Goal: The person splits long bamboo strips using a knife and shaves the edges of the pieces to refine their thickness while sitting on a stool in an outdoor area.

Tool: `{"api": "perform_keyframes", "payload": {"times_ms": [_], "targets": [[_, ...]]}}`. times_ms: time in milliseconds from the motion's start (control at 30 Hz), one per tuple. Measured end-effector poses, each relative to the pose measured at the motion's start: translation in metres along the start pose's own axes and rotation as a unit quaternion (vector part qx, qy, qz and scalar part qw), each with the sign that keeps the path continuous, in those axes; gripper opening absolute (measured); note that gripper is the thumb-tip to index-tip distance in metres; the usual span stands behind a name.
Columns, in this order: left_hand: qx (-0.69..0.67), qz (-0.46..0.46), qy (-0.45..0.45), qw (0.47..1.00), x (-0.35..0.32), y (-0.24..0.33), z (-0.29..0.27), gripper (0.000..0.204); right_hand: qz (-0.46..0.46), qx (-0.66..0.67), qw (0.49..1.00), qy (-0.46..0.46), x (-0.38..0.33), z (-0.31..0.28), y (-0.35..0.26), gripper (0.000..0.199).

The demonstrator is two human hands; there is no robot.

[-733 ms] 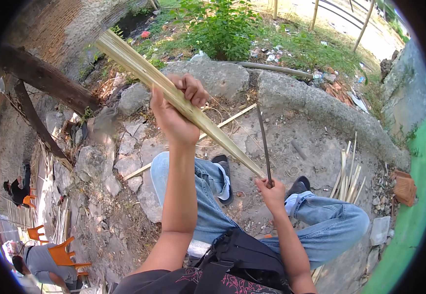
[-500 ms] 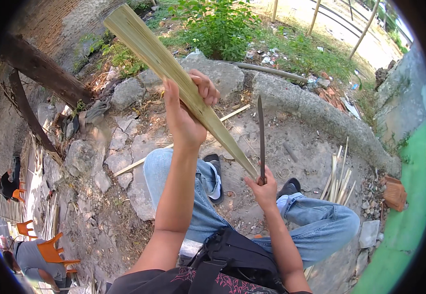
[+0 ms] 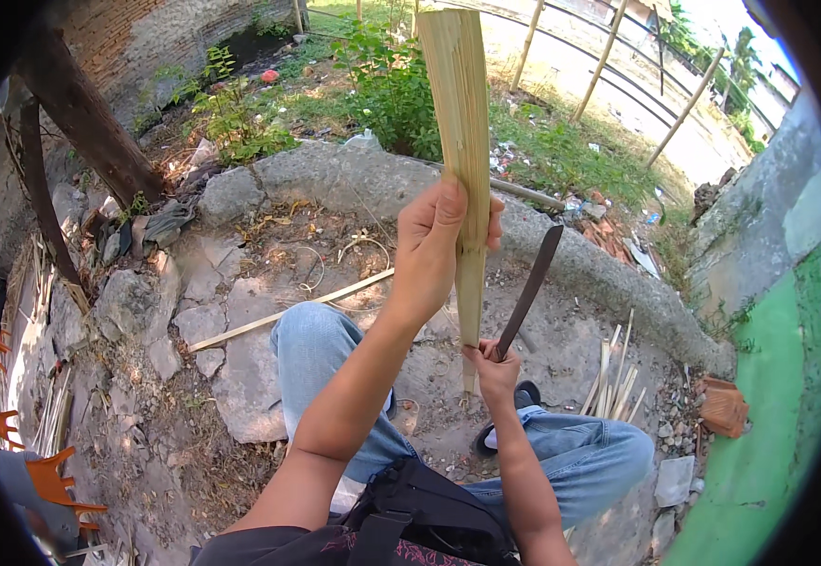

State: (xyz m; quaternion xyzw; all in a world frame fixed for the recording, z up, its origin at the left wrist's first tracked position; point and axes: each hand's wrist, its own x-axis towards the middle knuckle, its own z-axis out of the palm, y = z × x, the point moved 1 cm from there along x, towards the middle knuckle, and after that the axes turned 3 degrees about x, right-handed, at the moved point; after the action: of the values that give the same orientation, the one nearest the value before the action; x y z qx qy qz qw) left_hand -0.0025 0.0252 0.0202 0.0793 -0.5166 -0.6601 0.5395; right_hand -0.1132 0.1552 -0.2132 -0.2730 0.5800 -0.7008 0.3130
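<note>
A long split bamboo piece (image 3: 458,104) stands nearly upright in front of me, wide at the top and narrowing downward. Around its middle, my left hand (image 3: 432,247) is closed, thumb on the near face. My right hand (image 3: 495,374) grips a long knife (image 3: 531,288) with a dark blade, which points up and to the right; its handle is hidden in the fist. The right thumb and fingers also touch the narrow lower part of the bamboo. The blade is apart from the bamboo's upper part.
A thin bamboo strip (image 3: 288,309) lies on the cracked ground past my left knee. Several cut sticks (image 3: 611,387) stand near my right knee, by a broken brick (image 3: 724,407). A low concrete kerb (image 3: 609,259) curves ahead. Orange chairs (image 3: 52,481) and a person are far left.
The bamboo has swung from a left-leaning slant to nearly upright, its top moving right. My left hand moved right with it. The knife now tilts further right, and my view has shifted.
</note>
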Motion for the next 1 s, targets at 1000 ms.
{"api": "perform_keyframes", "payload": {"times_ms": [1000], "targets": [[0.453, -0.329, -0.532, 0.635, -0.088, -0.124, -0.018, 0.063, -0.174, 0.102, 0.916, 0.347, 0.04, -0.066, -0.084, 0.039]]}}
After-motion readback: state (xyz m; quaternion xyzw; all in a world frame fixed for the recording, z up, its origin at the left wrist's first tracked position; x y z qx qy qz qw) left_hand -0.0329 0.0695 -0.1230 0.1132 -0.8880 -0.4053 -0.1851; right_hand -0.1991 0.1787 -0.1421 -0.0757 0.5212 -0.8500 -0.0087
